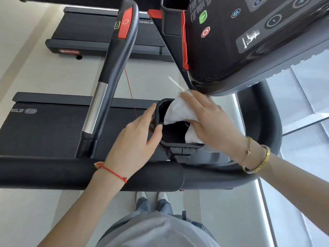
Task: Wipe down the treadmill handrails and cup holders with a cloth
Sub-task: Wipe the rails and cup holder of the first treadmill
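Both arms reach from the lower frame toward the centre. The left hand [137, 139] is spread flat, the right hand [211, 122] curled, palm down.

A pale floor [44, 72] fills the left and lower parts of the frame. Two dark treadmill decks rest directly on it: one deck [85, 32] at the upper left, another deck [44, 129] at the middle left, apart from each other with bare floor between. At the bottom centre, a pair of light shoes [151, 196] stands on the floor.
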Tool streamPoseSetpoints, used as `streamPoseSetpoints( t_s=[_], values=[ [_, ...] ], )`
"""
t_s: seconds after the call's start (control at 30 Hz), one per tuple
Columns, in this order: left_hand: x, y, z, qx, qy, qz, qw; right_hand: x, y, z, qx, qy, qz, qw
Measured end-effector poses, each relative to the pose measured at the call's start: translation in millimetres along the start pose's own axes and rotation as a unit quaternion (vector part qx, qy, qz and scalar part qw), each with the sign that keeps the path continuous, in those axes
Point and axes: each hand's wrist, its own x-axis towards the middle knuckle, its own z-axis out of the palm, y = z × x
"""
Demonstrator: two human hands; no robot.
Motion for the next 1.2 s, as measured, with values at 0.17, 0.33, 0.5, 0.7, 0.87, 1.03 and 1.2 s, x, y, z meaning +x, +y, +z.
streamPoseSetpoints(
  t_s=[0.17,0.33,0.5,0.7,0.87,1.03,1.2],
  values=[
    [0.4,0.5,-0.1,-0.003,-0.006,-0.002,1.000,27.2,-4.6,2.3,-0.088,-0.051,-0.099,0.990],
    [0.2,-0.7,0.1,-0.003,-0.008,-0.003,1.000,64.6,-3.9,-0.6,-0.074,-0.109,-0.123,0.984],
    [-0.3,-1.7,1.1,-0.007,-0.001,-0.005,1.000,54.8,1.1,0.9,-0.141,-0.127,-0.093,0.977],
    [-1.1,-2.0,1.4,-0.006,0.008,-0.002,1.000,50.5,4.8,-4.1,-0.134,-0.152,-0.073,0.977],
    [0.1,-2.8,1.0,-0.004,0.008,0.004,1.000,57.6,-3.6,5.4,-0.172,-0.095,-0.101,0.975],
    [-1.4,-3.3,0.3,-0.003,0.002,0.002,1.000,28.3,12.0,1.7,0.002,-0.078,-0.057,0.995],
    [-0.4,-3.8,0.9,0.003,0.000,0.005,1.000,-3.4,4.2,8.6,0.114,-0.010,0.023,0.993]
  ],
)
